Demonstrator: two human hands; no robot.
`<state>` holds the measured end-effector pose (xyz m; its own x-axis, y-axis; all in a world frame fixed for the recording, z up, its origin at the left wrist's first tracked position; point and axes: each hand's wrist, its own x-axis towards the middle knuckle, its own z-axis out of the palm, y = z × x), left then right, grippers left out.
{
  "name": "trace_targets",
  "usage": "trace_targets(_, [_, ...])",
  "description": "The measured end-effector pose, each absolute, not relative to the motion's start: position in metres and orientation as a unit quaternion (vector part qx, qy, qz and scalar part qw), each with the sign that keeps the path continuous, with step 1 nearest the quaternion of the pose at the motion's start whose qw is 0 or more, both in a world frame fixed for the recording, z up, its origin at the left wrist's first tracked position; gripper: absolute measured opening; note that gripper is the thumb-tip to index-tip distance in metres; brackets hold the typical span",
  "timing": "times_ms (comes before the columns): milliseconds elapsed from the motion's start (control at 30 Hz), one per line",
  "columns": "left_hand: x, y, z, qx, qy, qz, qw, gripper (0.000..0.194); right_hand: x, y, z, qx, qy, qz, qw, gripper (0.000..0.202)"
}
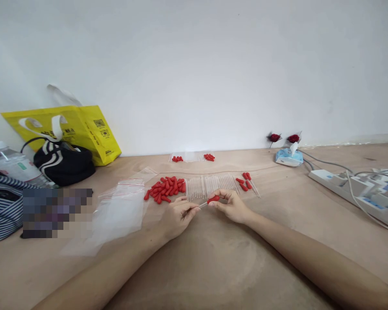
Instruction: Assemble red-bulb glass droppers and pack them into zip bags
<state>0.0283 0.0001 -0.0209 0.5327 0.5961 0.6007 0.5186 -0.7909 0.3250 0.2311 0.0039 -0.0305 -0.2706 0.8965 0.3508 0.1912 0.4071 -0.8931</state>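
Between the fingers of my left hand (180, 215) is a thin glass dropper tube (203, 204). My right hand (231, 206) pinches a red rubber bulb (213, 199), which meets the tube's right end; how far the tube sits inside it I cannot tell. A heap of red bulbs (166, 188) lies just beyond my left hand. Behind both hands, clear glass tubes (210, 185) are laid side by side in a row. Several red bulbs (242, 184) rest at the row's right end, some of them apparently on tubes.
Clear zip bags (123, 206) lie left of the heap. Packed bags of bulbs and tubes (194, 156) sit by the wall. At left are a yellow bag (97, 133), a black pouch (64, 163) and a bottle (14, 163); at right, a tissue pack (289, 157) and a power strip (352, 193) with cables.
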Motion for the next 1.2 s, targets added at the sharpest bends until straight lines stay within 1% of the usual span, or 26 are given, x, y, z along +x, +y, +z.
trace_targets(133, [0.028, 0.000, -0.021, 0.881, 0.304, 0.357, 0.058, 0.022, 0.231, 0.005, -0.024, -0.383, -0.722, 0.368, 0.444, 0.025])
trace_targets(200, [0.029, 0.000, -0.020, 0.880, 0.307, 0.356, 0.065, 0.024, 0.231, 0.006, -0.022, -0.384, -0.704, 0.400, 0.443, 0.026])
trace_targets(333, [0.031, -0.002, -0.017, 0.860, 0.337, 0.367, 0.110, 0.032, 0.220, 0.000, -0.024, -0.364, -0.581, 0.530, 0.499, 0.036])
trace_targets(433, [0.032, -0.004, -0.014, 0.853, 0.342, 0.368, 0.145, 0.031, 0.207, -0.007, -0.026, -0.355, -0.545, 0.547, 0.527, 0.031])
trace_targets(533, [0.031, -0.005, -0.012, 0.847, 0.344, 0.374, 0.157, 0.024, 0.204, -0.005, -0.020, -0.357, -0.546, 0.533, 0.539, 0.029])
trace_targets(633, [0.030, -0.005, -0.010, 0.843, 0.353, 0.372, 0.164, 0.018, 0.224, 0.015, -0.007, -0.400, -0.550, 0.482, 0.552, 0.034])
trace_targets(733, [0.029, -0.004, -0.012, 0.844, 0.358, 0.365, 0.162, 0.015, 0.265, 0.043, 0.003, -0.499, -0.564, 0.379, 0.538, 0.035])
trace_targets(833, [0.029, -0.001, -0.014, 0.846, 0.358, 0.362, 0.159, 0.013, 0.306, 0.063, 0.000, -0.640, -0.570, 0.246, 0.453, 0.042])
trace_targets(933, [0.029, 0.000, -0.015, 0.848, 0.359, 0.353, 0.164, 0.012, 0.329, 0.072, -0.012, -0.734, -0.551, 0.131, 0.374, 0.039])
trace_targets(1100, [0.029, -0.001, -0.013, 0.857, 0.356, 0.335, 0.165, 0.013, 0.328, 0.075, -0.028, -0.775, -0.551, 0.070, 0.302, 0.026])
trace_targets(1200, [0.029, -0.002, -0.013, 0.861, 0.353, 0.328, 0.165, 0.013, 0.322, 0.076, -0.028, -0.780, -0.563, 0.053, 0.268, 0.024])
